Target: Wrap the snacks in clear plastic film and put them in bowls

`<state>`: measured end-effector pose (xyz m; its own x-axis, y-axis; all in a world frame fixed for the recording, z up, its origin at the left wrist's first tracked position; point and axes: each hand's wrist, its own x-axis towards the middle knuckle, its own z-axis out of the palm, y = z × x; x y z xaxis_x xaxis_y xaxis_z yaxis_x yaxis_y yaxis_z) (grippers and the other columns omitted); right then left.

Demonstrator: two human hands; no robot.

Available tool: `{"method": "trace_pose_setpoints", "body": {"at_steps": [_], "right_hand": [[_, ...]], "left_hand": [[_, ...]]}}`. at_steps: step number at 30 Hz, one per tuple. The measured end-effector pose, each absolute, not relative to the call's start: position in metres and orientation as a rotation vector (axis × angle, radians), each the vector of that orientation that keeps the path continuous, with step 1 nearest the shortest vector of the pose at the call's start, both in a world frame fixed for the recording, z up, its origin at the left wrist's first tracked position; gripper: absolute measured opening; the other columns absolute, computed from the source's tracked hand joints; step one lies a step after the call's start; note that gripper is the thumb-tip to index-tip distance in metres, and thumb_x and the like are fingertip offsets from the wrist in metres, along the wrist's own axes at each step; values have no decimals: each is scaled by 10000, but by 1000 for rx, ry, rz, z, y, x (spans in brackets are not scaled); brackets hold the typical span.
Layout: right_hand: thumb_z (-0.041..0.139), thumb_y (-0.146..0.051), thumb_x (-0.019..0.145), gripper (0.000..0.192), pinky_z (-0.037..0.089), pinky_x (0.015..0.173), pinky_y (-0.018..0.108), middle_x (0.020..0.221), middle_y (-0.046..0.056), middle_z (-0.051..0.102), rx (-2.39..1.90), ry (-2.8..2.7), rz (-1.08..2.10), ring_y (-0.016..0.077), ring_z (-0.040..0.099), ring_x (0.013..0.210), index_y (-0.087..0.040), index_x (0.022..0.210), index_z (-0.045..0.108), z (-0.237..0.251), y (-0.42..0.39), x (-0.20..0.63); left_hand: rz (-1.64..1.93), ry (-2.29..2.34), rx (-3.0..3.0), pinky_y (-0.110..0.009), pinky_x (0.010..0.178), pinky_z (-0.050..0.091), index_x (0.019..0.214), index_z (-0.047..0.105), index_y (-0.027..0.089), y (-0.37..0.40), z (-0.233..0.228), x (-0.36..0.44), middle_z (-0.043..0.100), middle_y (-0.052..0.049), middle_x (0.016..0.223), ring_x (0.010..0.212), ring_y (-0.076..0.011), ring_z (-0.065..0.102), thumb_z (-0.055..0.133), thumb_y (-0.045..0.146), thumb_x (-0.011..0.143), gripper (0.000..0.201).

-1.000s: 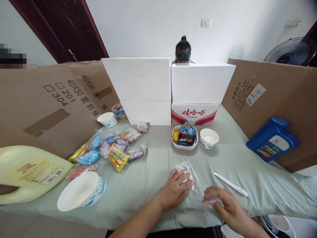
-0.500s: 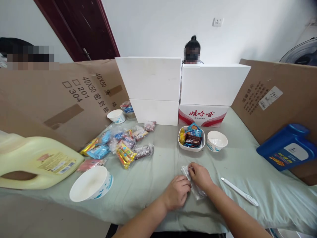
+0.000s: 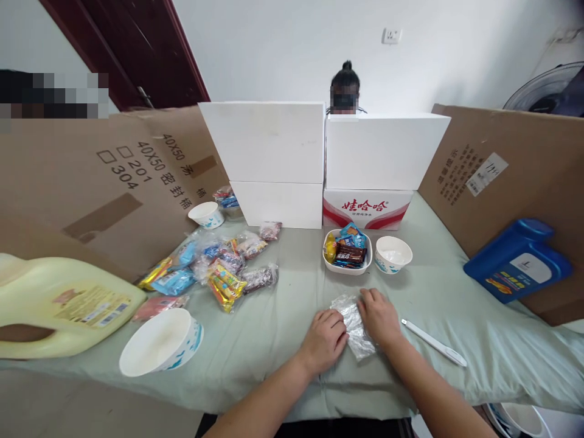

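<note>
**Both hands flat on crumpled clear bag, front of desk**

Landmark: clear plastic bag (image 3: pixel 353 319), lying crumpled on the green cloth near the front edge of the desk (image 3: pixel 274 340). Left hand (image 3: pixel 325 339) sits just left of the bag, fingers loosely curled, tips touching its edge, nothing gripped. Right hand (image 3: pixel 378 316) lies on the bag's right side, palm down, fingers spread flat, pressing rather than holding.

Progress, as a judgement: the bag looks empty and partly flattened, not neatly folded; smoothing or folding seems left.

Right of the bag: a white pen-like tool (image 3: pixel 434 342), apart from the hand. Far left of the bag: a big white paper bowl (image 3: pixel 159 340) and a yellow jug (image 3: pixel 59 304) on its side. Behind the bag: a dish of snacks (image 3: pixel 347 252) with a small white cup (image 3: pixel 393 253) just beside it. Behind-left: a loose pile of snack packets (image 3: pixel 214 267), another cup (image 3: pixel 206 214). Far right: a blue jug (image 3: pixel 517 258).

Further back: white foam boxes (image 3: pixel 319 158), cardboard panels (image 3: pixel 91 182) both sides, a person behind the boxes, white wall, dark door.
</note>
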<state>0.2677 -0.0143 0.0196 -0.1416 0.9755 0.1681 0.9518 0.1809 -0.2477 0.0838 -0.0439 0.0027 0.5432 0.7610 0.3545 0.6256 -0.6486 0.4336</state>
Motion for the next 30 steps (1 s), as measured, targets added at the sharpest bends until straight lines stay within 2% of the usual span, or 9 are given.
{"method": "trace_pose_setpoints", "body": {"at_steps": [2,5,7,10,15,21,23,26,30], "right_hand": [[360,-266,955,345,392,971,432,1201,166,594,-1788,-2169,24,289,531,1136,-147,1197,575,23,-24,282],[437,-377,933,465,290,1096,455,1416,113,475,-1402,-2442,-48,281,360,1341,-194,1359,478,19,-53,293],[500,-471,884,667,263,1120,447,1500,104,374,-1145,-2625,-55,276,269,1401,-178,1460,337,8,-79,291],[569,-448,822,807,271,1114,442,1523,132,320,-1227,-2620,-127,290,255,1411,-125,1490,253,-14,-116,280],[531,-242,826,668,311,1080,429,1490,107,389,-1342,-2509,-272,282,356,1364,-149,1458,335,-24,-142,274],[538,-363,904,412,326,1075,435,1360,58,556,-1298,-2476,-148,252,469,1282,-252,1301,532,-4,-127,298],[544,-304,908,285,302,1097,437,1273,28,623,-1250,-2503,-125,232,497,1255,-271,1185,602,-1,-127,299],[535,-178,889,255,243,1136,442,1265,-2,625,-1155,-2537,-185,222,458,1293,-277,1105,626,-1,-132,296],[525,-161,871,295,250,1142,437,1328,27,579,-1118,-2531,-277,237,385,1350,-244,1142,603,0,-133,296]], "left_hand": [[780,1159,2513,-392,920,420,862,620,198,-44,2,83,627,-51,944,991,-213,548,536,195,875,86],[760,1178,2508,-385,900,422,912,625,195,-43,6,84,630,-54,946,971,-211,549,498,174,894,130],[704,1201,2523,-376,881,424,1008,621,199,-39,9,87,634,-52,969,969,-209,546,467,143,903,195],[597,1239,2567,-381,878,419,1073,618,217,-33,12,94,640,-45,1017,979,-216,539,474,147,910,228],[518,1230,2669,-457,973,356,1247,559,262,-28,9,102,558,-61,1296,1152,-274,463,557,307,896,354],[445,1084,2694,-481,1036,289,1347,488,291,-30,14,94,473,-42,1425,1254,-286,404,585,403,860,509],[456,1043,2688,-473,1038,288,1328,504,288,-30,16,92,485,-36,1420,1255,-280,414,602,404,846,506],[472,915,2664,-453,1052,273,1294,526,289,-31,17,90,510,-25,1403,1264,-258,428,614,416,837,483],[499,835,2600,-441,1062,260,1279,528,267,-31,16,89,514,-46,1400,1277,-254,441,636,421,814,502]]}}
